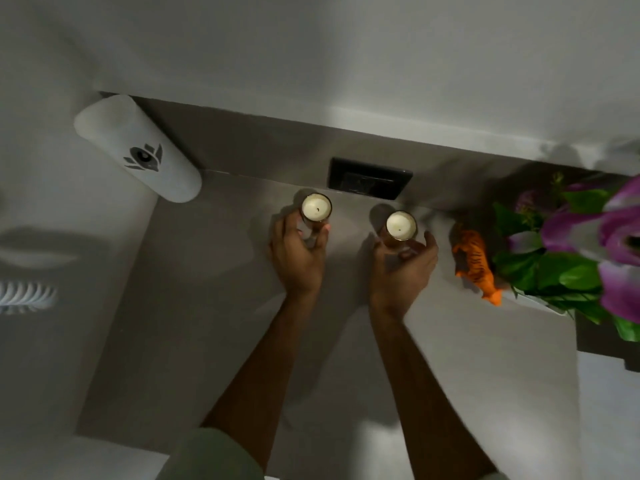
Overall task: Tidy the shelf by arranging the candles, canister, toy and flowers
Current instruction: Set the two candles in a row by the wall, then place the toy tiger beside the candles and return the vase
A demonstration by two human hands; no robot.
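Candles are the things in hand, one per hand, both upright on the shelf (214, 306) just in front of the dark wall socket (370, 181), which serves as landmark here. Left candle (316, 207) sits just left of the socket and slightly in front of it; right candle (401, 225) sits just below the socket's right end, a little further forward. The two are near each other but apart, a clear gap of shelf between them.

Left hand (298, 252) reaches from below, fingers curled round the left candle's glass, thumb side on the right; clamped on it as far as shows. Right hand (403, 261) cups the right candle from below and right, fingers wrapped on the glass; contact looks real but part of the grip is hidden. Each candle lies straight ahead of its own hand, long axis vertical, so any shift is likely a slide or lift sideways along the wall.

Candles look alike: short amber-brown glass holders, white wax tops, small dark wicks, unlit.

Canister (136, 148), white with a black emblem, stands far left of the socket in the corner. Toy (476, 263), an orange striped tiger, lies right of the socket, just beside the flowers (585, 247), purple with green leaves, at far right.
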